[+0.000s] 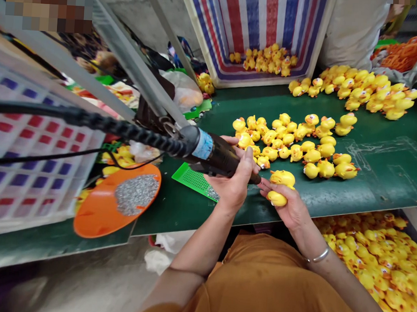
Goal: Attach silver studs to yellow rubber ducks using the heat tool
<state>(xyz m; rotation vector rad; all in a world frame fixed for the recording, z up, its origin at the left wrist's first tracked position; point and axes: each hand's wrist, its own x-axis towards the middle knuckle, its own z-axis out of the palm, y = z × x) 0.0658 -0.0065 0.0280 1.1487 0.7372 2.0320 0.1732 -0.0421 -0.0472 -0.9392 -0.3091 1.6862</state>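
Note:
My left hand (235, 181) is wrapped round a black electric screwdriver (217, 153) with a blue label, its tip pointing right. In my right hand (290, 209) is a yellow toy duck (280, 187), gripped between thumb and fingers. The screwdriver's tip is close to the duck and my right fingertips; whether it touches the duck I cannot tell. Just behind both hands stand and lie many more toy ducks (287, 139) on the green tabletop (379, 185). Partly under my left hand lies a green perforated tray (193, 179) with small screws at its right end.
An orange dish (99, 215) of small metal screws sits at the left. A striped-lined crate (223, 77) with ducks stands behind. More ducks are heaped at back right and in a bin (381, 265) below. Metal bars (130, 52) and a black cable (135, 133) cross the left side.

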